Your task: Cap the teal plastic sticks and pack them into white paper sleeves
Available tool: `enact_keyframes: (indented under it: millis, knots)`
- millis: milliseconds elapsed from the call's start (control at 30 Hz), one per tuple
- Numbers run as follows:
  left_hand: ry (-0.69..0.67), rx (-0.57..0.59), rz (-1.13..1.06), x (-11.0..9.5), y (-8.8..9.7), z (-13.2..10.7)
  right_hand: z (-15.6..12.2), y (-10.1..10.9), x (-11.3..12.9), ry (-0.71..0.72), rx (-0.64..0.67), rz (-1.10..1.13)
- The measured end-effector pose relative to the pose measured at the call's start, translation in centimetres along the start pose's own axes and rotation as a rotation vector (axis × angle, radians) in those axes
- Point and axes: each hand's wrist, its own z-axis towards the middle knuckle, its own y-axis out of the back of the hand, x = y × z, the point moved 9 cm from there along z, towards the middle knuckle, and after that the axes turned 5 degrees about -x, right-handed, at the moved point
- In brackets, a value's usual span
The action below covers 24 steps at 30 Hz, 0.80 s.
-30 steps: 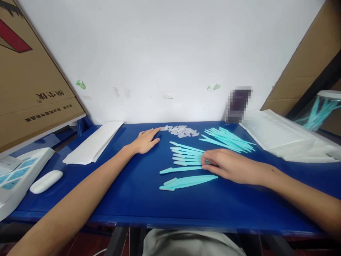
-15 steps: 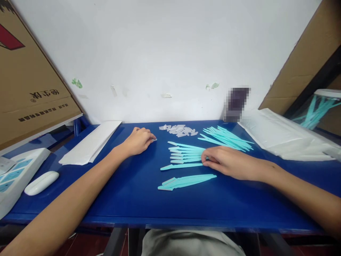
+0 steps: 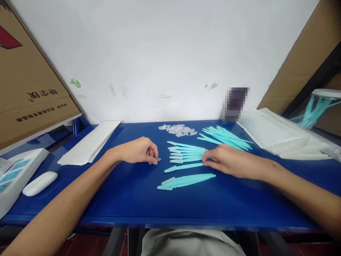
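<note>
Centre of the frame, on the blue table: the left hand, fingers curled, pinches a small clear plastic cap against the tabletop. The right hand grips the handle end of a slim teal plastic razor lying flat below a row of pale-tipped teal razors. The step appears to be capping. Fitting calls for lining the cap's mouth up with the blade tip, which is near it but apart.

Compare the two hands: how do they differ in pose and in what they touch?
The left hand is curled, pinching a small pale cap; the right hand lies flatter, fingers on the ends of the teal sticks. The left hand is apart from the sticks; the right hand touches them. Both rest on the blue table.
</note>
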Motion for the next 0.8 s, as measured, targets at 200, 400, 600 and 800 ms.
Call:
enact_keyframes:
  millis: [200, 400, 600, 800]
  knots:
    - [-0.044, 0.092, -0.059, -1.6, -1.5, -0.4, -0.5, 1.0, -0.4, 0.031, -0.004, -0.139]
    - [-0.147, 0.04, -0.026, -3.1, -2.1, -0.1, -0.5, 0.8, -0.1, 0.02, 0.01, -0.12]
    - [-0.153, 0.029, -0.04, -3.1, -2.1, 0.0, -0.2, 0.7, 0.1, 0.021, 0.009, -0.013]
    - [-0.121, -0.026, 0.004, -2.3, -1.2, 0.1, -0.6, 0.7, 0.1, 0.01, 0.013, -0.153]
